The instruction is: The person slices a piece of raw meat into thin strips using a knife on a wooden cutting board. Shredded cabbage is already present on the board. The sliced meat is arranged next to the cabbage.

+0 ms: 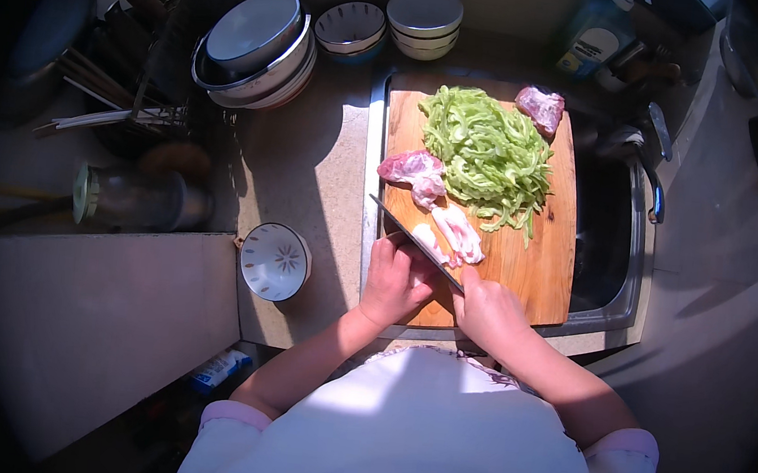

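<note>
A wooden cutting board (pixel 517 276) lies over the sink's left part. On it is a pile of sliced pale green vegetable (pixel 484 151). One piece of raw meat (pixel 415 174) rests left of the pile, another (pixel 540 110) at the board's far right corner. My right hand (pixel 491 310) grips the handle of a kitchen knife (pixel 419 245), whose dark blade slants up to the left. Beyond the blade lie pale meat slices (pixel 458 233). My left hand (pixel 394 282) is on the near side of the blade, fingers bent against a piece of meat that is mostly hidden.
An empty patterned bowl (pixel 275 262) stands on the counter at left. Stacked basins (pixel 260 44) and bowls (pixel 423 21) stand along the back. The sink (pixel 600 256) with its faucet (pixel 655 173) is at right, a soap bottle (pixel 592 42) behind. A lidded jar (pixel 132 198) lies left.
</note>
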Motion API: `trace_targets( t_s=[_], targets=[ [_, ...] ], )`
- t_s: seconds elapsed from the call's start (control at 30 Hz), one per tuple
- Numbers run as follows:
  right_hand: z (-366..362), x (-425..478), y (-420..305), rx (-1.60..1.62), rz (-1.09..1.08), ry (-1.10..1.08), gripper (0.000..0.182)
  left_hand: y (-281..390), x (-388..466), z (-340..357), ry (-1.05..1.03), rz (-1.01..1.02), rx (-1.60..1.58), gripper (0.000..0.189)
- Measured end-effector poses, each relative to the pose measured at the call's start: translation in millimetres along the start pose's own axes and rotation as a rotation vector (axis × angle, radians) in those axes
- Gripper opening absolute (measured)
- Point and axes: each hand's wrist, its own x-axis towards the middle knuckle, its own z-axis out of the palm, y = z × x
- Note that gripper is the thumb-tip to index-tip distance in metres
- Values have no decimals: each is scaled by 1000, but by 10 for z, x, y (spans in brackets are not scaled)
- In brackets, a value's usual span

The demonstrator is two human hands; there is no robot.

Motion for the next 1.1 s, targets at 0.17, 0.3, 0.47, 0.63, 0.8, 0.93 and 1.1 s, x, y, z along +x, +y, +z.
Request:
trace_targets(
  t_s=[0.17,0.3,0.47,0.63,0.8,0.93,1.1],
  targets=[
    [87,389,-89,74,-62,85,21,5,58,-27,-2,13,2,47],
    [-66,-39,65,-22,54,-104,22,21,83,-66,3,-1,-40,45],
    [-45,-234,236,-46,93,-168,24,5,66,-12,13,12,-47,45],
    [140,508,-169,57,-35,76,20,-17,43,13,0,0,-58,41],
    [77,822,-147,247,-65,182,24,20,100,-37,86,53,-90,35],
    [-28,685,143,253,-84,347,23,0,78,23,112,54,-71,39],
    [-221,122,98,116,-105,300,15,22,48,5,119,55,-47,42]
  ],
)
